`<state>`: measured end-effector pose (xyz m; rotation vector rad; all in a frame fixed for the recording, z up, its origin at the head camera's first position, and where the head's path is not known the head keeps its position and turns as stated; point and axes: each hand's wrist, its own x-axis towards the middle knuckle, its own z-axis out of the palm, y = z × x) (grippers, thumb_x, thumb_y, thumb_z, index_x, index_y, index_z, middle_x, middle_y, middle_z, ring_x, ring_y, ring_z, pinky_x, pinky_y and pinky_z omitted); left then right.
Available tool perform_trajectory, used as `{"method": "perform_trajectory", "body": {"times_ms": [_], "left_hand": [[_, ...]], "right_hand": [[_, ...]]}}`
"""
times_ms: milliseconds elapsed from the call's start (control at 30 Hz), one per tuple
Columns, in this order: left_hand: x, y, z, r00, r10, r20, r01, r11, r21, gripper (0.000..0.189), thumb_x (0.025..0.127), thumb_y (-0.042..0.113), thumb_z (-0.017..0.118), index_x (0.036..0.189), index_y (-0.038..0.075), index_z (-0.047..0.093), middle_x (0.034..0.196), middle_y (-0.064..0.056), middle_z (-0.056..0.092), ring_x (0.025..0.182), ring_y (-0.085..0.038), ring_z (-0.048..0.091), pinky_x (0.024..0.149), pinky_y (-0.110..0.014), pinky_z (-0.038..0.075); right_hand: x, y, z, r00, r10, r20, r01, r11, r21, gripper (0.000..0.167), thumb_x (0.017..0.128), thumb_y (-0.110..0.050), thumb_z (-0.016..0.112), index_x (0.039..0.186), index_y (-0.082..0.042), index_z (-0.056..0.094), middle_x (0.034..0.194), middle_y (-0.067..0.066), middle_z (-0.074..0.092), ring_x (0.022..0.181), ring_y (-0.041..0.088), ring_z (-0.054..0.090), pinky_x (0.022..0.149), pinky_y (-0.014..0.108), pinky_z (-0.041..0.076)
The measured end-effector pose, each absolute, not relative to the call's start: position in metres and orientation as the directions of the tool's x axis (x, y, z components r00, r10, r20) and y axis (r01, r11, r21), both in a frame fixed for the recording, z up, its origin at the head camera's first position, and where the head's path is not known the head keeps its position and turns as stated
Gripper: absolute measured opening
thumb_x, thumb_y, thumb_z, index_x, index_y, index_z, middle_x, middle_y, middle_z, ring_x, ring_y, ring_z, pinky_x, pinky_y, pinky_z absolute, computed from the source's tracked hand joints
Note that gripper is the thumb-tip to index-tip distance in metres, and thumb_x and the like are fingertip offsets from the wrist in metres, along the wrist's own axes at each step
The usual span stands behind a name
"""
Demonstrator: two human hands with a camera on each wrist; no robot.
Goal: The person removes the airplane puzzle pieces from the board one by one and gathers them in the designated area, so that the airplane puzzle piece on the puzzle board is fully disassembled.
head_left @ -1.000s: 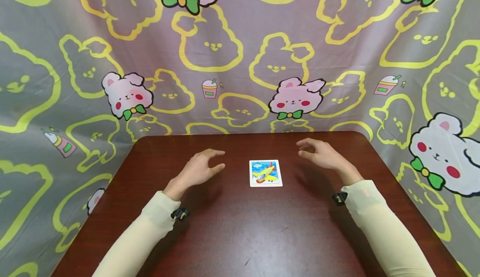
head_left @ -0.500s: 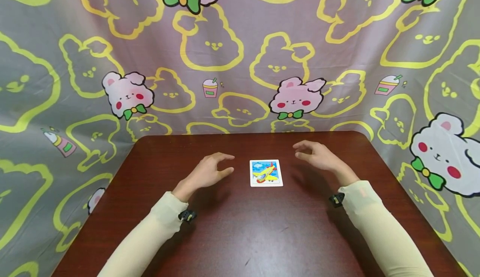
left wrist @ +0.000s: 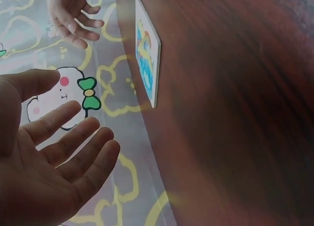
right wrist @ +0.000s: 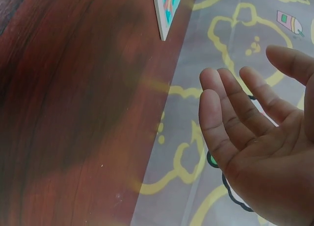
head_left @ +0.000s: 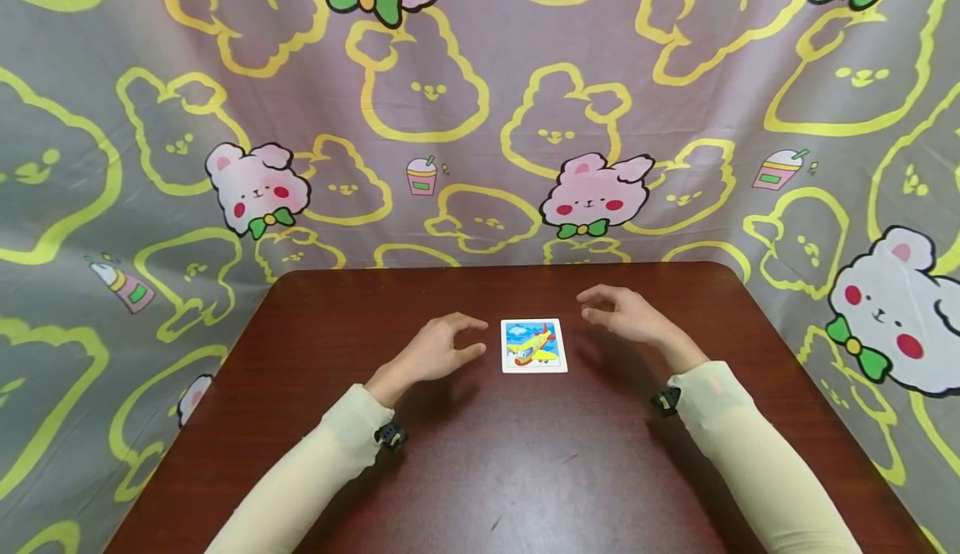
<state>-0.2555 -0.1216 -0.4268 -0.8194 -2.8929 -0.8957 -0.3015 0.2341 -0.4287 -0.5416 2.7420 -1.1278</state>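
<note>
A square white-bordered picture board (head_left: 534, 346) with a yellow airplane on a blue sky lies flat on the table. My left hand (head_left: 435, 350) hovers just left of it, thumb and fingers spread apart and holding nothing. On the other side my right hand (head_left: 626, 316) hangs above the table, its fingers loosely bent and nothing in them. The left wrist view shows the board (left wrist: 148, 54) edge-on beyond the left fingers, with the right hand (left wrist: 73, 17) farther off. Only a corner of the board (right wrist: 168, 12) enters the right wrist view.
The dark reddish-brown table (head_left: 510, 471) has rounded far corners. A grey curtain (head_left: 480, 54) printed with yellow outlines and white cartoon animals hangs close behind it and along both sides. Each wrist wears a small black device, such as the left one (head_left: 391, 436).
My left hand has moved right, closer to the board, and slightly nearer to me. The right hand has drifted a little left toward the board, which has stayed in place.
</note>
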Motion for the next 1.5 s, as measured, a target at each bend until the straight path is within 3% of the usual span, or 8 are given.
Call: {"method": "perform_trajectory", "body": {"times_ms": [600,833,1000,1267,1500], "left_hand": [[-0.254,-0.102,-0.448,-0.821,0.548,0.162,0.547,0.67,0.502,0.036,0.091,0.024,0.07,0.123,0.007,0.069,0.123,-0.008,0.07,0.119,-0.027,0.064,0.101,-0.046,0.05],[-0.255,-0.096,-0.453,-0.81,0.564,0.163,0.561,0.662,0.497,0.034,0.09,0.021,0.071,0.121,0.006,0.07,0.12,-0.009,0.071,0.117,-0.026,0.065,0.101,-0.044,0.051],[-0.254,-0.093,-0.456,-0.796,0.586,0.151,0.575,0.656,0.488,0.035,0.091,0.022,0.07,0.122,0.004,0.069,0.12,-0.011,0.071,0.116,-0.027,0.065,0.101,-0.045,0.051],[-0.256,-0.087,-0.458,-0.802,0.585,0.12,0.567,0.682,0.462,0.036,0.093,0.024,0.067,0.124,0.006,0.069,0.122,-0.008,0.07,0.117,-0.024,0.064,0.102,-0.042,0.051],[-0.26,-0.081,-0.464,-0.788,0.606,0.112,0.585,0.679,0.443,0.04,0.093,0.025,0.067,0.127,0.004,0.067,0.125,-0.01,0.069,0.12,-0.024,0.063,0.104,-0.041,0.05]], "right_hand": [[-0.305,0.222,-0.435,-0.925,-0.38,-0.026,-0.246,0.65,-0.719,0.036,0.098,-0.027,0.063,0.129,-0.009,0.063,0.123,0.013,0.067,0.098,0.035,0.067,0.073,0.031,0.056],[-0.306,0.214,-0.437,-0.919,-0.395,-0.005,-0.267,0.63,-0.729,0.034,0.097,-0.024,0.064,0.127,-0.009,0.065,0.11,0.012,0.07,0.092,0.034,0.067,0.067,0.032,0.054],[-0.306,0.211,-0.44,-0.916,-0.4,-0.023,-0.254,0.623,-0.74,0.035,0.096,-0.023,0.065,0.127,-0.006,0.065,0.113,0.012,0.07,0.093,0.035,0.066,0.068,0.032,0.055],[-0.308,0.203,-0.442,-0.921,-0.387,-0.045,-0.223,0.62,-0.753,0.035,0.097,-0.019,0.063,0.128,-0.004,0.064,0.117,0.014,0.068,0.095,0.037,0.065,0.074,0.048,0.058],[-0.31,0.196,-0.449,-0.92,-0.387,-0.052,-0.215,0.614,-0.759,0.033,0.096,-0.016,0.063,0.127,-0.004,0.065,0.118,0.016,0.068,0.093,0.034,0.067,0.07,0.04,0.057]]}}
